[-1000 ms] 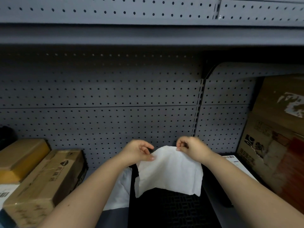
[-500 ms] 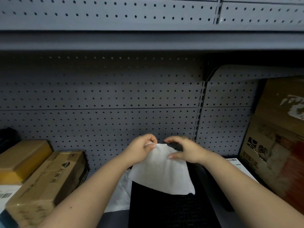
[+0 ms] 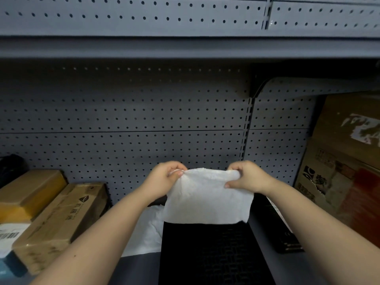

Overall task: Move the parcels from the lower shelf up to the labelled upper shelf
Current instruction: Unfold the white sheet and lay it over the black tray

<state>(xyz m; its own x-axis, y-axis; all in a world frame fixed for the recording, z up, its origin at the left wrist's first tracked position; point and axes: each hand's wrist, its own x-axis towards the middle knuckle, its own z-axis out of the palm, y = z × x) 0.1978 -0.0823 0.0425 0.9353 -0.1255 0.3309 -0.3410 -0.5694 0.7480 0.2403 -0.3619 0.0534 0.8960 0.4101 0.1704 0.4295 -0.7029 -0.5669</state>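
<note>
I hold a white cloth-like sheet (image 3: 207,198) by its top edge over the lower shelf. My left hand (image 3: 164,178) pinches its upper left corner and my right hand (image 3: 247,177) pinches its upper right corner, so it hangs spread flat. Under it lies a black parcel (image 3: 209,254). A white soft parcel (image 3: 148,229) lies just left of the black one. Two brown cardboard boxes, a long taped one (image 3: 61,221) and a yellowish one (image 3: 28,192), rest at the left. The upper shelf's front edge (image 3: 185,47) runs across the top.
A tall worn cardboard box (image 3: 341,171) leans at the right. A flat dark packet with a white label (image 3: 281,229) lies beside it. A grey pegboard back wall (image 3: 123,124) closes off the shelf, with an upright post (image 3: 247,128) right of centre. A barcode label (image 3: 8,235) shows at far left.
My right hand shifted from the sheet's middle back to its upper right corner, and both hands pulled the sheet taut and spread it wide again. The parcels have not moved.
</note>
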